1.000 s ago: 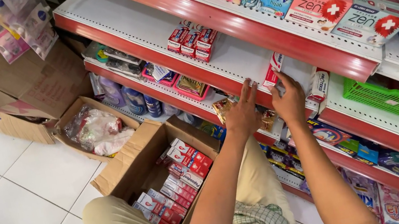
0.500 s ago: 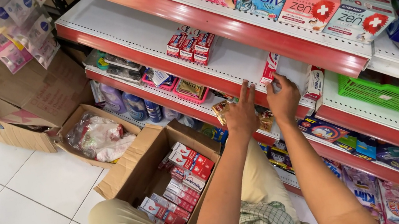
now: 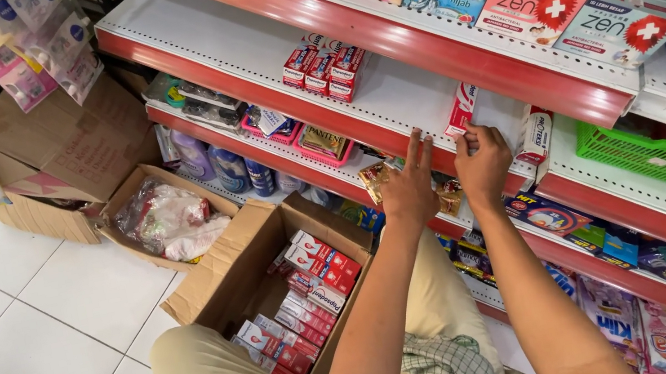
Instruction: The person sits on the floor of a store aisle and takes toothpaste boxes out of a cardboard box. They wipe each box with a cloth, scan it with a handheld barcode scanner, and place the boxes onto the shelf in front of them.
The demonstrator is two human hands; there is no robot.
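My right hand [image 3: 483, 165] is curled round the lower part of a red-and-white box [image 3: 461, 108] that stands upright on the white shelf [image 3: 391, 104]. My left hand [image 3: 409, 189] lies just to its left with fingers spread, holding nothing, at the shelf's red front edge. A small group of similar red-and-white boxes [image 3: 321, 66] stands further left on the same shelf. Below my arms, an open cardboard carton [image 3: 224, 265] on the floor holds several more of these boxes [image 3: 307, 301].
A second carton [image 3: 124, 192] with plastic bags sits to the left, with more cardboard boxes [image 3: 61, 144] behind it. A green basket [image 3: 656, 157] is on the shelf to the right. Lower shelves hold bottles and packets. A checked cloth [image 3: 447, 368] lies on my lap.
Both hands stay at the same spot on the shelf with the box. My left fingers have spread a little wider.
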